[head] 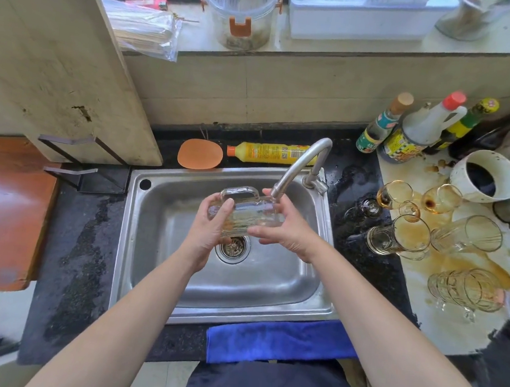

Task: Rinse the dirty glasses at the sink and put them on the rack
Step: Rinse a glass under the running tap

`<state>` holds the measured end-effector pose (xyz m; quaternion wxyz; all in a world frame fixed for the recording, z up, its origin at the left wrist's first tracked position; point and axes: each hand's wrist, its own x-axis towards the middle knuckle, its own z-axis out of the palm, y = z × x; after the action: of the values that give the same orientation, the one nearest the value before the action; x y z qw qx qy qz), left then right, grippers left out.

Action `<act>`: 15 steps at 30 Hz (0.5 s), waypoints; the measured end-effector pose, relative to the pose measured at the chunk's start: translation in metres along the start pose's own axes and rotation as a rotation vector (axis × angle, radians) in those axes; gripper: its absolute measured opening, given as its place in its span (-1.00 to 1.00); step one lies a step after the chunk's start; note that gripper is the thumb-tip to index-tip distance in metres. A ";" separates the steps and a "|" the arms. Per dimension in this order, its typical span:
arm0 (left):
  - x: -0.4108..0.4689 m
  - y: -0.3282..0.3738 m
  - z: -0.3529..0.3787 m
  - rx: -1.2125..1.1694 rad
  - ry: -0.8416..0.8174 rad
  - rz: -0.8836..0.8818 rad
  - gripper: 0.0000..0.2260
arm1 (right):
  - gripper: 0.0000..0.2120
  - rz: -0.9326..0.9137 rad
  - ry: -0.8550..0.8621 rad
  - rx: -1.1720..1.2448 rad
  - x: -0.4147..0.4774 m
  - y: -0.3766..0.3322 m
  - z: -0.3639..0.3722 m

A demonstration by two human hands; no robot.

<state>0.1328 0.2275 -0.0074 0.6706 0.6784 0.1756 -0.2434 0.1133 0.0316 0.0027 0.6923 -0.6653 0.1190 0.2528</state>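
Two hands: we had both on the mug (245, 214), the left hand (214, 225) curled round its left end, the right hand (286, 228) bent about its right end.
Mug: it lay on its side, handle turned up and away from us, held in the air over the sink (270, 287), above the drain (232, 247), its right end just under the spout of the tap (299, 163).
Water: we could not tell whether a stream was running; the clear glass hid it.
Grip: wet glass slips, we judged, so the left hand needed to be firm while the right turned the mug and let water reach inside.
Tilt: we thought the mouth should then tip toward the drain, low over the basin, so a slip would cost little.
Waiting glasses (398, 233): several lay tipped and stained on the counter to our right, in a brown spill, apart from the sink.
Rack: a black metal stand (95, 176) beside the sink's left edge seemed the likely place; we were not sure.
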 end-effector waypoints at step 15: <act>0.001 -0.001 0.001 0.003 0.026 -0.151 -0.55 | -0.15 -0.011 -0.016 -0.144 0.011 -0.013 -0.008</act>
<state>0.1328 0.2264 -0.0084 0.6470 0.6673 0.2347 -0.2847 0.1305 0.0261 0.0083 0.6448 -0.7121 0.0915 0.2623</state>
